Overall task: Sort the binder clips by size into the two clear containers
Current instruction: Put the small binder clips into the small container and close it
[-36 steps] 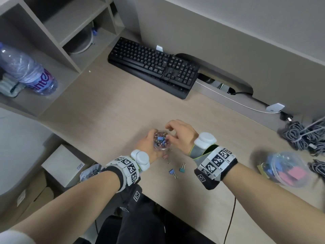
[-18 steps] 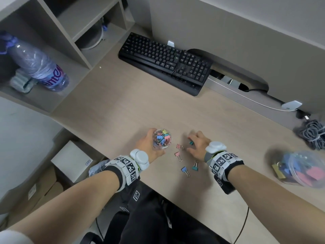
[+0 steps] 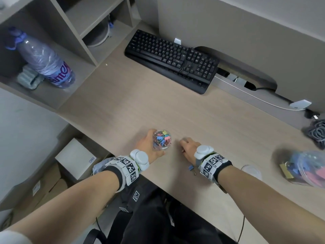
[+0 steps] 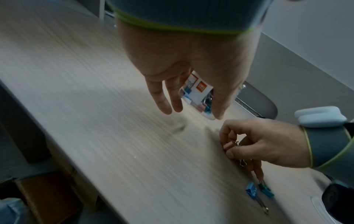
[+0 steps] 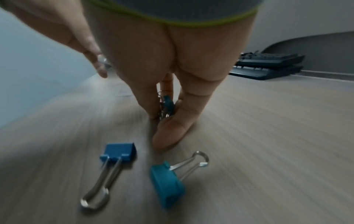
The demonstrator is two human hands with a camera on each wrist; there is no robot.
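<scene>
The left hand (image 3: 149, 147) is holding the small clear container (image 3: 162, 139) near the front edge of the tabletop (image 3: 175, 110), fingers and thumb curled around its wall; the container is sitting well filled with small coloured binder clips. A second earlier the right hand (image 3: 189, 147) was up at the container's mouth beside the left; it has since come away and dropped to the tabletop just to the right of it, among the loose small clips. In the wrist views the right hand is pinching several clips together between thumb and fingertips (image 5: 166, 133): a teal one (image 5: 168, 103) and a pinkish one (image 4: 229, 146) are showing, wire handles bunched. Half a second ago a few clips were lying in front of that hand; those are now gathered into the pinch. Two are still lying loose on the tabletop closer to the front edge, a blue clip (image 5: 119, 151) and a teal clip (image 5: 166, 183), side by side behind the right wrist. The bigger clear container (image 3: 306, 166), holding larger clips, is lying well apart toward the right edge of the tabletop, blurred.

Judging from this, one drop into the small container is finished and the next pickup is under way; the gathered handful probably goes in next, with the two loose clips left after that
</scene>
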